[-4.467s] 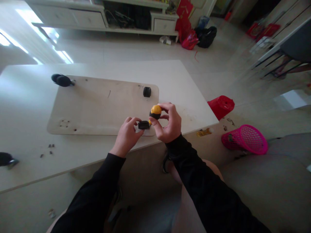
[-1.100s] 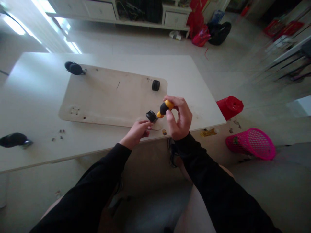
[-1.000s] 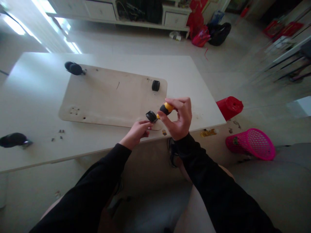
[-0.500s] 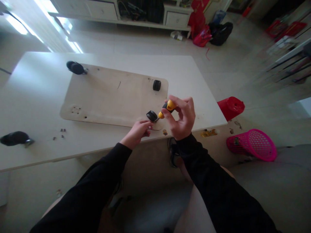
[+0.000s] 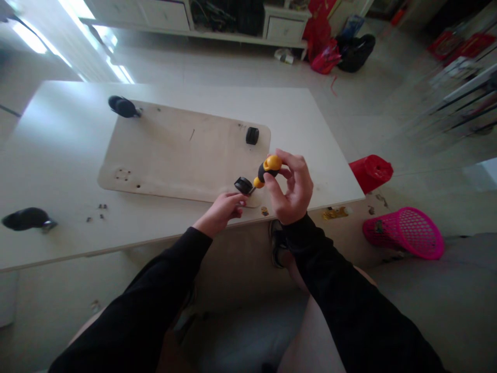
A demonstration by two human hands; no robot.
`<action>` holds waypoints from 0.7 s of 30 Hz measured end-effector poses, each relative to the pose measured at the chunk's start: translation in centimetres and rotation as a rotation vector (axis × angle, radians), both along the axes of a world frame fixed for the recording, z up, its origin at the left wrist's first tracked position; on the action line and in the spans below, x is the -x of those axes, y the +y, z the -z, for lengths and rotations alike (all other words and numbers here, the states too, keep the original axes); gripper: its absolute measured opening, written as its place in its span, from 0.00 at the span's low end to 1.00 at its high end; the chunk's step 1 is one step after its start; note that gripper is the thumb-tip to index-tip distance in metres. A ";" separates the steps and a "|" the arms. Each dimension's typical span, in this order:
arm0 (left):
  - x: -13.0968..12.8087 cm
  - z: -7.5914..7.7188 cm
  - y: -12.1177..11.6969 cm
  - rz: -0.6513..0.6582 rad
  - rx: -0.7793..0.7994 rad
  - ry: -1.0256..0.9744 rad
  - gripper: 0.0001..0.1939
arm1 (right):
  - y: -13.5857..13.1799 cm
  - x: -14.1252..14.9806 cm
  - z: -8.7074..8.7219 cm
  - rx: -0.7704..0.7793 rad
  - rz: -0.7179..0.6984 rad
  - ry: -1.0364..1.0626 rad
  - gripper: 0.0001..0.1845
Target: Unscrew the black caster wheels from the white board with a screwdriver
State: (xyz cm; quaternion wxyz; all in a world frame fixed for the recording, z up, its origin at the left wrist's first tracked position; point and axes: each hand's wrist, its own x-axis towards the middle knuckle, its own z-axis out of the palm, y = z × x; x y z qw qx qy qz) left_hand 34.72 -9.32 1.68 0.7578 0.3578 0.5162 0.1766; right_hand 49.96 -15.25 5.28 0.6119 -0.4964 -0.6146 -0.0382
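My right hand (image 5: 293, 186) has its thumb and fingers around the yellow and black handle of a screwdriver (image 5: 268, 168). The screwdriver leans, its metal shaft reaching down to the base of a small black caster wheel (image 5: 243, 185). Right beside that caster and the shaft's tip is my left hand (image 5: 223, 210), fingers drawn together in a pinch; what lies between them is hidden. Under both is a pale wooden board (image 5: 174, 150) with rounded corners. A second black caster (image 5: 252, 135) stands at its far right corner, and a larger black wheel (image 5: 123, 107) at its far left.
The board lies on a white table (image 5: 287, 109). Several small screws (image 5: 101, 207) and a loose black caster (image 5: 29, 219) lie at the table's left. On the floor to the right are a red bin (image 5: 371, 173) and a pink mesh basket (image 5: 404, 233).
The fingers of my right hand have shifted and loosened around the screwdriver handle, showing more of it. My left hand stays by the caster. The whole view has moved slightly.
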 end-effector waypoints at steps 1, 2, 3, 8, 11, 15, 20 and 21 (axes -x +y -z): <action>0.0 0.0 0.0 0.000 0.000 0.002 0.10 | 0.0 0.0 0.0 0.003 -0.025 0.002 0.22; 0.0 0.1 0.1 0.001 0.002 0.004 0.10 | -0.1 0.0 -0.1 0.002 -0.045 -0.002 0.22; 0.0 0.1 0.1 0.001 0.001 0.005 0.10 | 0.0 -0.1 -0.2 -0.003 -0.053 -0.011 0.21; 0.0 0.4 0.2 0.005 -0.006 -0.007 0.09 | 0.1 -0.1 -0.1 -0.026 0.016 -0.036 0.21; 0.2 0.5 0.2 0.017 -0.013 -0.015 0.09 | -0.1 0.0 0.1 0.008 -0.018 0.002 0.23; 0.2 0.6 0.2 0.014 -0.015 -0.013 0.07 | -0.2 0.0 0.0 0.034 -0.060 -0.017 0.22; 0.2 0.9 0.3 0.012 -0.025 -0.017 0.05 | -0.1 -0.1 -0.1 -0.026 0.059 -0.104 0.19; 0.2 1.0 0.4 0.015 -0.025 -0.019 0.05 | -0.1 -0.1 0.0 -0.017 0.050 -0.094 0.20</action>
